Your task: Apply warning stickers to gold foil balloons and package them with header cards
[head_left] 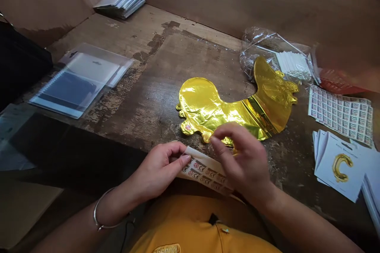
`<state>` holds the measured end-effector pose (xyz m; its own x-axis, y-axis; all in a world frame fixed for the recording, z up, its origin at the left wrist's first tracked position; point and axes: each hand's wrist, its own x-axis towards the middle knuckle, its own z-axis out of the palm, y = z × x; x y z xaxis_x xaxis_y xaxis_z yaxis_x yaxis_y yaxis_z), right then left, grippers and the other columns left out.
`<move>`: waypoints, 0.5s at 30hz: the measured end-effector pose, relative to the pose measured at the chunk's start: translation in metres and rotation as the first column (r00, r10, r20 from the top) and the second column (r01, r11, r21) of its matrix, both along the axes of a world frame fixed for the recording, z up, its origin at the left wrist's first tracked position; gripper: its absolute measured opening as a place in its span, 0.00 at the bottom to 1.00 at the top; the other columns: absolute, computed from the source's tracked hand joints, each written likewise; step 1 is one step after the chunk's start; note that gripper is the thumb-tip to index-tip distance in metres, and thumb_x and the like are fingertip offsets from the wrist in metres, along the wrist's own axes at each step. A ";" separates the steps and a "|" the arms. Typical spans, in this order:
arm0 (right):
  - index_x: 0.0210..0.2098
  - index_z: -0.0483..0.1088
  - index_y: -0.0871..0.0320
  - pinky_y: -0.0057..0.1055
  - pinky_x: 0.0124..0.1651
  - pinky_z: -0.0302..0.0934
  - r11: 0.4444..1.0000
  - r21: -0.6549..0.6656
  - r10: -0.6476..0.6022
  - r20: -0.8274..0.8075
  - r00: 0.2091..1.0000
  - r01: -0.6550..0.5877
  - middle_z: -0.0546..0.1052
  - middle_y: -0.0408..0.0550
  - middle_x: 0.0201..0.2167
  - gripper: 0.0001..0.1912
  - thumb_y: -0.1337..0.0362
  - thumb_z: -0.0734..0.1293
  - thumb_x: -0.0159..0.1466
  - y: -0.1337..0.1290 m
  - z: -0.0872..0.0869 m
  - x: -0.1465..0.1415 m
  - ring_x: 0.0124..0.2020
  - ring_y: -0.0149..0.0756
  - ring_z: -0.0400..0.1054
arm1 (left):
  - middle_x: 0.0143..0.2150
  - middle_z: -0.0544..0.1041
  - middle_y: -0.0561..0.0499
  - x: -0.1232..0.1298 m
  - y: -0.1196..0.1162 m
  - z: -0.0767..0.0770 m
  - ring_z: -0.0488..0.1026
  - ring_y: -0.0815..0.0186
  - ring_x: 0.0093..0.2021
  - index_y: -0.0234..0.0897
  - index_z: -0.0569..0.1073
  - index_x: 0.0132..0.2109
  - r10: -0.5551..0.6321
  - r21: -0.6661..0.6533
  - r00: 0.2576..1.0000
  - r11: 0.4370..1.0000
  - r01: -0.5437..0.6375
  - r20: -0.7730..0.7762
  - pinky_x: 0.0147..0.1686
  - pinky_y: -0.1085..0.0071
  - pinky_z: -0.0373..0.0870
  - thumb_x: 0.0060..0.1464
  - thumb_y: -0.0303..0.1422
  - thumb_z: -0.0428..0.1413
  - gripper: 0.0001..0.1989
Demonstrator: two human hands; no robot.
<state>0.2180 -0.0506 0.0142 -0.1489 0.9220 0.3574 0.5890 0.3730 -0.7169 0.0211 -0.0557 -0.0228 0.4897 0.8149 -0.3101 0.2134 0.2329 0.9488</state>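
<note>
A strip of printed stickers (204,172) lies at the table's front edge, its left end pinched between the thumb and fingers of my left hand (162,170). Over its right part is my right hand (245,160), thumb and forefinger pressed together near the lower edge of a gold foil balloon (202,98). Whatever those fingertips hold is too small to make out. The flat, curved balloon lies on the table, with a small round sticker on its lower left tab.
Clear plastic sleeves (74,82) lie at left, a stack of packets (121,1) at the back left. To the right are a bag of white sticks (293,63), sticker sheets (341,114), a red packet (341,80) and cards showing a gold C (341,168).
</note>
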 end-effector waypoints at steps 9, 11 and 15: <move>0.27 0.74 0.58 0.34 0.36 0.63 0.913 -0.370 -0.235 -0.133 0.963 0.171 0.76 0.47 0.28 0.07 0.61 0.70 0.57 0.057 -0.034 -0.002 0.31 0.35 0.69 | 0.62 0.70 0.42 0.003 0.026 -0.015 0.61 0.53 0.66 0.34 0.71 0.40 0.036 0.793 0.888 0.469 0.390 -0.458 0.67 0.45 0.42 0.61 0.26 0.50 0.05; 0.26 0.74 0.58 0.34 0.35 0.63 0.911 -0.366 -0.224 -0.059 0.973 0.188 0.76 0.48 0.28 0.08 0.60 0.68 0.57 0.058 -0.045 -0.007 0.31 0.36 0.69 | 0.62 0.70 0.41 0.002 0.030 -0.025 0.64 0.54 0.64 0.34 0.71 0.43 0.049 0.779 0.865 0.462 0.423 -0.499 0.67 0.46 0.44 0.61 0.26 0.49 0.07; 0.25 0.73 0.57 0.34 0.35 0.62 0.925 -0.326 -0.194 0.039 0.980 0.196 0.76 0.47 0.27 0.09 0.60 0.67 0.59 0.055 -0.055 -0.008 0.31 0.35 0.68 | 0.61 0.71 0.40 -0.001 0.028 -0.035 0.65 0.55 0.63 0.33 0.71 0.46 0.081 0.788 0.862 0.454 0.416 -0.501 0.68 0.46 0.44 0.62 0.26 0.48 0.09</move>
